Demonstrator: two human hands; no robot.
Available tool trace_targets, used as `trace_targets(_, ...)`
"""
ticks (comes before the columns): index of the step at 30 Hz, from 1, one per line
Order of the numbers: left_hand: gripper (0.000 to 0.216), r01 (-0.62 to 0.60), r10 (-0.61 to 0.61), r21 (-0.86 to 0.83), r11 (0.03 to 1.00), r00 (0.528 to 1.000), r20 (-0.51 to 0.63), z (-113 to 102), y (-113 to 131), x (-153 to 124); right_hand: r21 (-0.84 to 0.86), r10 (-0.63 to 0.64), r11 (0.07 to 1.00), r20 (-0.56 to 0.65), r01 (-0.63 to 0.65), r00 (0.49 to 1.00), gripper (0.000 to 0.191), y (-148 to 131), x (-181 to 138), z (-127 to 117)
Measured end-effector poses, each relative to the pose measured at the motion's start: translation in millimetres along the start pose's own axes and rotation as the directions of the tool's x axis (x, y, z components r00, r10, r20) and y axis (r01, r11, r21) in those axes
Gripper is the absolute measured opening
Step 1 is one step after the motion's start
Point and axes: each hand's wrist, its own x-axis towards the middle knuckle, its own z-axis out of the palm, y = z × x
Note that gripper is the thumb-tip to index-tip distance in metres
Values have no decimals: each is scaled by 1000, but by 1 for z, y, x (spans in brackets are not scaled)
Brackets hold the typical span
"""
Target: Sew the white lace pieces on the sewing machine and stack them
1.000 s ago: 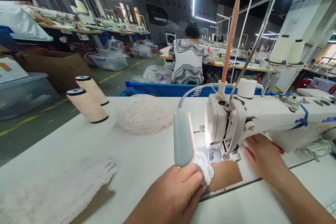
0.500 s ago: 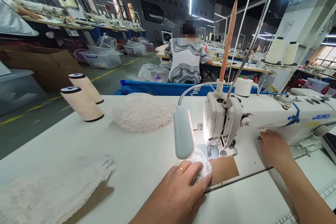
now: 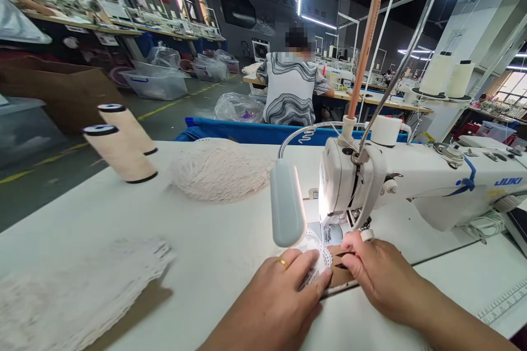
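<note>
My left hand [image 3: 284, 290], a ring on one finger, grips a white lace piece [image 3: 317, 255] with a scalloped, holed edge, just in front of the sewing machine's needle area. Fingers and thumb cover part of the lace. Close by on the right, my right hand [image 3: 374, 274] is closed on small thread snips [image 3: 341, 266]. Their two dark pointed blades stand apart and point left toward the lace. Under them lies a brown patch [image 3: 335, 279] on the machine bed. The white sewing machine [image 3: 346, 175] rises right behind both hands.
A grey lamp [image 3: 286, 203] hangs low beside the needle. Stacked lace pieces [image 3: 222, 170] lie behind, with another lace pile [image 3: 82, 290] at front left. Two thread cones [image 3: 121, 153] stand on the left. Beyond the table, a person [image 3: 290, 88] sits facing away.
My right hand has come left from under the machine arm to the lace, bringing the thread snips. My left hand stays on the lace. The view has shifted slightly.
</note>
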Motion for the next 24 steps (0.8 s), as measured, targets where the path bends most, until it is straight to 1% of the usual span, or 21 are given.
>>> trace_targets(2, 35, -35, 35, 13, 999, 999, 11, -8, 2, 4, -114, -38, 993, -44, 33, 998, 11, -2, 2, 11)
trace_targets(5, 32, -56, 55, 50, 997, 998, 26, -15, 3, 6, -316, -170, 940, -117, 125, 978, 5, -1, 5, 20)
trace_targets(7, 35, -60, 60, 81, 995, 998, 8, -16, 2, 5, -401, -229, 903, -150, 153, 962, 9, 0, 6, 22)
trace_targets(9, 39, -76, 77, 105, 992, 997, -10, -14, 1, 3, -444, -264, 880, -168, 166, 950, 13, 0, 7, 22)
trace_targets(13, 42, -98, 103, 133, 986, 994, -31, -10, 1, 0, -476, -282, 860, -146, 183, 948, 15, 0, 9, 21)
trace_targets(16, 42, -91, 94, 131, 987, 995, -14, -9, 1, 0, -475, -272, 859, -111, 189, 956, 15, 1, 10, 20)
trace_targets(17, 42, -91, 93, 130, 987, 996, -6, -9, 1, 0, -468, -267, 863, -101, 191, 958, 15, 1, 10, 19)
trace_targets(22, 47, -118, 126, 135, 984, 991, -53, -8, 0, -1, -412, -221, 891, -31, 189, 975, 13, 1, 12, 16)
trace_targets(24, 49, -142, 150, 136, 981, 988, -49, -9, 0, -2, -352, -200, 917, -4, 185, 980, 11, 1, 13, 14)
